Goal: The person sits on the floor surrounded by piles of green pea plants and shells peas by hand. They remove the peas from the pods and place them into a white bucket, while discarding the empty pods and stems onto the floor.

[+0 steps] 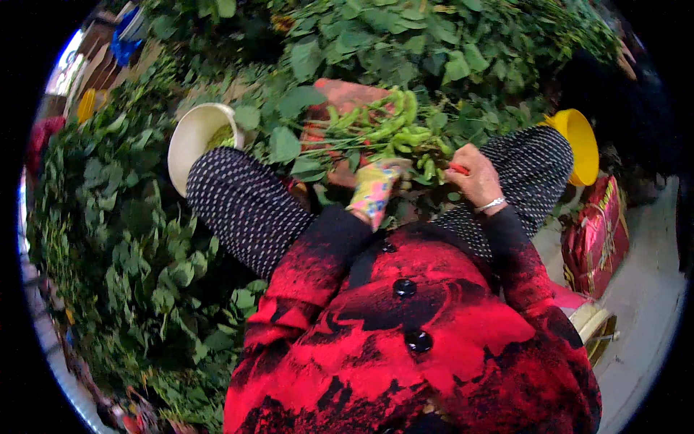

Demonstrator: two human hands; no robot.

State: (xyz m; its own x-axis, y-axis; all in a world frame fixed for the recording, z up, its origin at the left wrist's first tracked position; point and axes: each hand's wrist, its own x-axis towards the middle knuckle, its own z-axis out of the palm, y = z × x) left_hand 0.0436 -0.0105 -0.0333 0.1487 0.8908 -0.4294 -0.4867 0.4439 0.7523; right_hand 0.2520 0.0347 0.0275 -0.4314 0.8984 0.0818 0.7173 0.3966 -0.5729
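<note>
Pods (pixel 408 130), beyond left grip (pixel 379 182), beside right grip (pixel 477 176)

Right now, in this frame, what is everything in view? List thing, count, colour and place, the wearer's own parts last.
Pods: many, green, centre
Slab: one, reddish, under the pods
Leafy plants: many, green, left and top
Pale bucket: one, off-white, beside left knee
Yellow bucket: one, yellow, beside right knee
Small object: one, red, in right hand, kind unclear
Bundle: one, red, right
Sheeting: blue, upper left, count unclear
Floor: one, pale, lower right
Bracelet: one, silvery, right wrist
Jacket: one, red and black, lower centre
Trousers: one pair, black-and-white, both knees
Left hand: one, multicoloured glove, below pods
Right hand: one, bare, right of pods
</note>
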